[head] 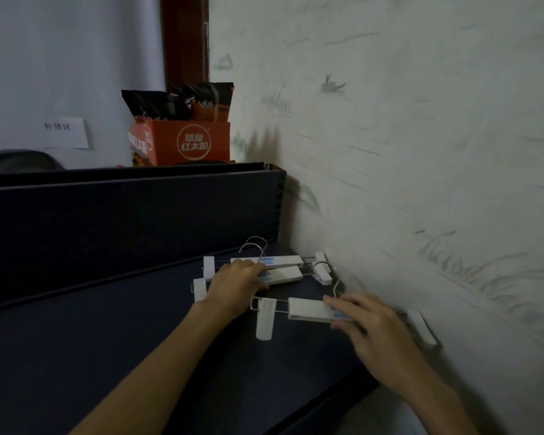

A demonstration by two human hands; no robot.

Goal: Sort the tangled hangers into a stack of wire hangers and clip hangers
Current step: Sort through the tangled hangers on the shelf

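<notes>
Three white clip hangers lie on a dark shelf (107,356) in the corner by the wall. Two of them sit stacked at the back (283,261), their metal hooks pointing away from me. My left hand (236,284) rests on top of this pair, fingers bent over the middle bars. The third clip hanger (308,309) lies nearer to me, with one clip at its left end and another against the wall. My right hand (368,321) holds its white middle bar between fingers and thumb. No wire hangers are in view.
A patterned wall (421,183) closes the right side, right next to the hangers. A dark upright panel (132,221) stands behind the shelf. Above it sits an orange box (186,142) with snack bags. The shelf's front edge runs at the lower right.
</notes>
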